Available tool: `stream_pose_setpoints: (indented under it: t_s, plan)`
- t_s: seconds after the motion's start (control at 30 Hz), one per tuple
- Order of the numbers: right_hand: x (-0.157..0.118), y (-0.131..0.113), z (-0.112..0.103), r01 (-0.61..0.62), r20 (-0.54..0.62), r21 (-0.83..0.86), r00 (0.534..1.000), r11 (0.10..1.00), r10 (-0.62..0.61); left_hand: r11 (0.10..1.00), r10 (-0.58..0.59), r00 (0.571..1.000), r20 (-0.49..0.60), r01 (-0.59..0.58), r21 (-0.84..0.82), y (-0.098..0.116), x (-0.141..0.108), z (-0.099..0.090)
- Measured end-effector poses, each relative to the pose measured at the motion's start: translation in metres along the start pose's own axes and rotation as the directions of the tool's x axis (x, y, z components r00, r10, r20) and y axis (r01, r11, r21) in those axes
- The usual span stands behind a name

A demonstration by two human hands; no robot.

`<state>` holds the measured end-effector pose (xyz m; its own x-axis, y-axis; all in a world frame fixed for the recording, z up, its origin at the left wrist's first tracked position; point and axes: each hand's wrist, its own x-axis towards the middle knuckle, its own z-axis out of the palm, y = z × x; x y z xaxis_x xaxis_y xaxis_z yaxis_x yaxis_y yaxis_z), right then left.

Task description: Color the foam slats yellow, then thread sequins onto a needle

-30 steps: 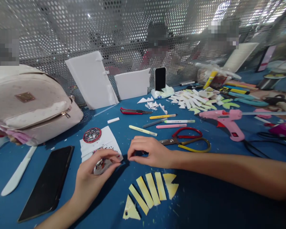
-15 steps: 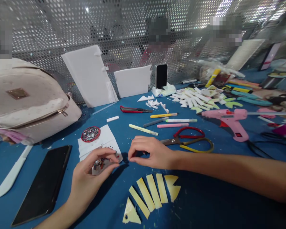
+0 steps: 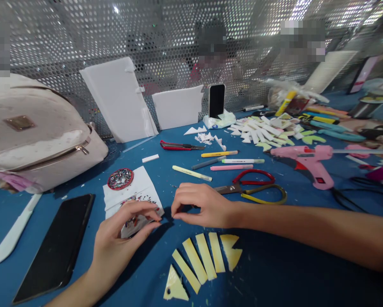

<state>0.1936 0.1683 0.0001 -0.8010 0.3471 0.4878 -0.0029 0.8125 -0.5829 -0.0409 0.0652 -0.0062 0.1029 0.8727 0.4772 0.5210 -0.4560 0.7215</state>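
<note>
My left hand (image 3: 121, 238) hovers over the front edge of a white paper sheet (image 3: 143, 181), thumb and fingers brought together in a pinch. A short gap away, my right hand (image 3: 204, 207) pinches too, its fingertips facing the left ones. Whatever is between either set of fingertips is too small to make out. Tiny dark, red and white beads (image 3: 145, 198) lie scattered on the paper. A round red-rimmed dish (image 3: 121, 179) full of similar beads sits at its back. In front of my hands, yellow strips (image 3: 205, 256), a triangular head (image 3: 175, 285) and a notched tail (image 3: 231, 251) form a fish shape.
Scissors (image 3: 242, 187) lie behind my right wrist, with several markers (image 3: 191, 172) and a red box cutter (image 3: 181, 146) beyond. A pink glue gun (image 3: 315, 162) lies right; a black phone (image 3: 55, 247), white knife (image 3: 17, 230) and backpack (image 3: 41, 140) are left.
Both hands keep nearly the same pinched pose. My left hand has shifted very slightly, and the camera view has moved a little.
</note>
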Motion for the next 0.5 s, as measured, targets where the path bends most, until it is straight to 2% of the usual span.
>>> stream_pose_setpoints:
  t_s: [0.5]
  plan:
    - [0.0007,0.0005,0.0004,-0.002,0.020,-0.014,1.000,1.000,0.002,0.999,0.048,0.998,0.028,-0.049,0.016,-0.0007,0.0022,0.0004]
